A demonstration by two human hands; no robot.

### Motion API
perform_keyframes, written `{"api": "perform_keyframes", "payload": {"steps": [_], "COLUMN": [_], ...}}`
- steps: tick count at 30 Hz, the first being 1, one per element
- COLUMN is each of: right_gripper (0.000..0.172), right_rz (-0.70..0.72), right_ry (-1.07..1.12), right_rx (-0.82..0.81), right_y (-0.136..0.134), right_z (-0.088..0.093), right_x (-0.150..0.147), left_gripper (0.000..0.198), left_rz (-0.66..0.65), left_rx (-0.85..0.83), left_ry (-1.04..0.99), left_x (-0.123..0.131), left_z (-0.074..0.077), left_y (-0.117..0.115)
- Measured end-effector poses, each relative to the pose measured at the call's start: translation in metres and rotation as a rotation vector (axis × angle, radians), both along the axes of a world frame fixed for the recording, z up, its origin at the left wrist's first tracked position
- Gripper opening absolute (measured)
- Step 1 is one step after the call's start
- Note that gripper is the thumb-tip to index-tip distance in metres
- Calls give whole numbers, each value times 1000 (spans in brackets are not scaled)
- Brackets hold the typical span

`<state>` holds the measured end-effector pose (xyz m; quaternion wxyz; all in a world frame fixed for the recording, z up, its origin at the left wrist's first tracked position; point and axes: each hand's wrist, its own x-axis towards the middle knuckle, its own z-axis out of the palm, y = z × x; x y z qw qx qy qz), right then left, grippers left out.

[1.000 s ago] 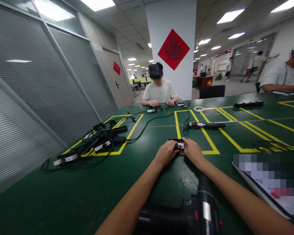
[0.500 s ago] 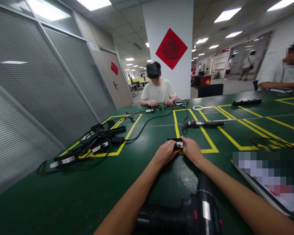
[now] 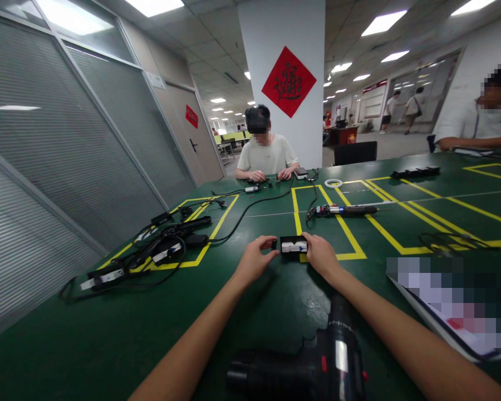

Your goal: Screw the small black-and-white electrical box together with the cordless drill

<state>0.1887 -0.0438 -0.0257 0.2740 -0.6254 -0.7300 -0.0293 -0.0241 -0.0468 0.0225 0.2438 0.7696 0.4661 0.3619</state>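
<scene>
A small black box with a white label (image 3: pixel 293 244) lies on the green table (image 3: pixel 108 334) by a yellow tape line. My right hand (image 3: pixel 320 255) holds its right end, fingers curled around it. My left hand (image 3: pixel 254 260) is a little to the left of the box, thumb and forefinger pinched on a tiny dark piece (image 3: pixel 274 244). A black power drill (image 3: pixel 309 362) lies close to me between my forearms.
A tangle of black adapters and cables (image 3: pixel 150 250) sits at the left inside yellow tape. An electric screwdriver (image 3: pixel 342 210) lies beyond the box. A person (image 3: pixel 267 153) sits opposite, another (image 3: pixel 480 125) at the far right. A blurred sheet (image 3: pixel 451 301) lies at my right.
My left hand has come off the box and moved left, pinching a small dark piece. The box's white label now shows. The view has shifted slightly.
</scene>
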Motion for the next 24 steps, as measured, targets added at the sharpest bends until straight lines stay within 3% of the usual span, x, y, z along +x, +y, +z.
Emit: {"api": "perform_keyframes", "payload": {"steps": [5, 7, 11, 14, 24], "right_gripper": [29, 29, 28, 28, 30], "right_rz": [9, 12, 11, 11, 29], "right_ry": [3, 4, -4, -14, -17], "right_rx": [7, 10, 19, 22, 32], "right_y": [0, 0, -1, -2, -2], "right_z": [-1, -1, -2, 0, -1], "right_x": [1, 1, 1, 1, 1], "left_gripper": [35, 35, 32, 33, 41], "left_rz": [159, 225, 305, 334, 300], "left_rx": [-676, -826, -866, -852, -769], "left_ry": [-363, -508, -611, -603, -289], "left_x": [-79, -111, -159, -177, -177], "left_z": [-7, -11, -12, -11, 0], "left_y": [-15, -25, -42, -49, -47]}}
